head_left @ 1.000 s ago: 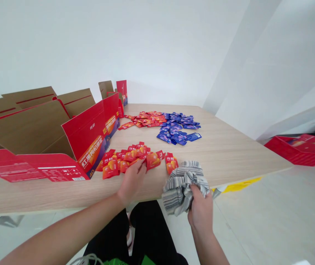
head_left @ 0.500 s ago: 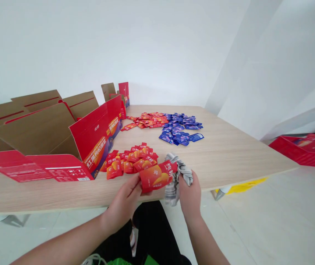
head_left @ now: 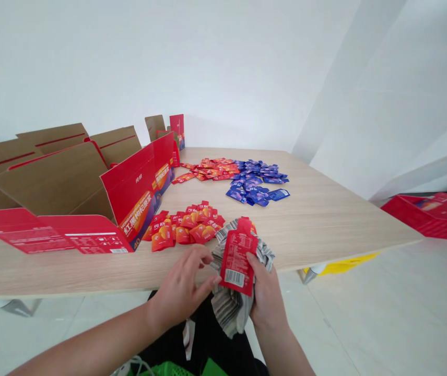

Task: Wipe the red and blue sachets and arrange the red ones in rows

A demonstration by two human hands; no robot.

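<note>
My right hand grips a red pouch held upright, its printed back with a barcode facing me, together with a grey striped cloth bunched behind and under the pouch. My left hand has its fingers curled at the cloth's left edge, touching it beside the pouch. Both hands hover at the near edge of the wooden table. Just beyond them lies a pile of red-orange pouches.
An open red cardboard box with brown flaps lies on the left of the table. Farther back are spread red pouches and blue pouches. Another red box lies on the floor at the right. A small red box stands at the back.
My left hand took a red pouch from the pile and passed it to my right hand. The pouch has turned upright with its back toward me, against the cloth.
</note>
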